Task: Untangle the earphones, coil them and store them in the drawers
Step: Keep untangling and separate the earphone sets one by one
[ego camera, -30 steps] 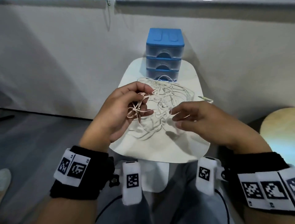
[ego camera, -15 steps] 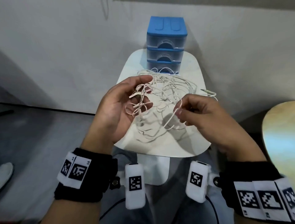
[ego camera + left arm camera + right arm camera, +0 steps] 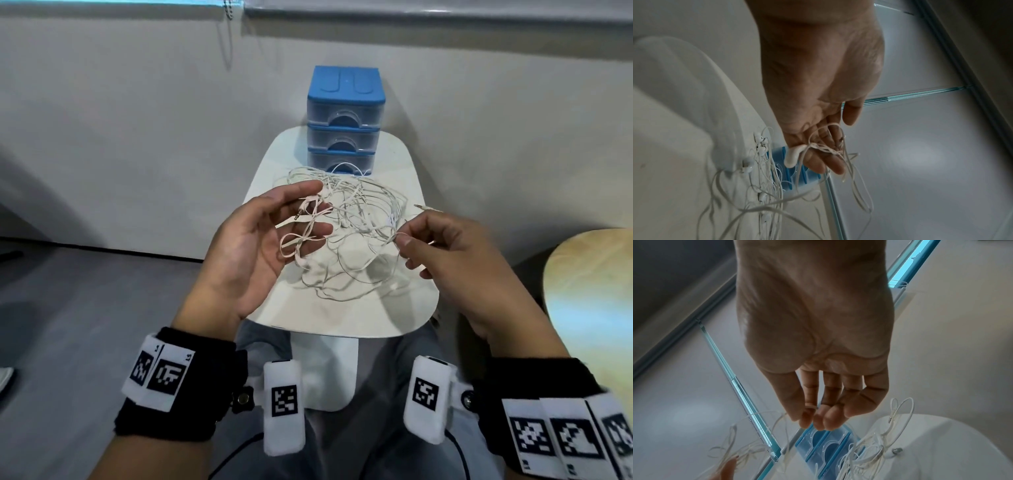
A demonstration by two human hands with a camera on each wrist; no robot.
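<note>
The earphones [image 3: 346,219], light, limp and snag-prone, sprawl tangled on the surface [image 3: 342,315], looped over the open left hand [image 3: 260,246] and pinched by the right hand [image 3: 442,250]; best gripped near a plug.

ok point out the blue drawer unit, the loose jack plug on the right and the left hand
blue drawer unit [image 3: 345,81], head view, on its blue top.
jack plug [image 3: 420,206], head view, on its metal tip.
left hand [image 3: 253,250], head view, on the palm.

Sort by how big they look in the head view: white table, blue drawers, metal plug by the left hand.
1. Round white table
2. Blue plastic drawers
3. Small metal plug

The table lies nearer the camera, helping it look biggest.
</note>
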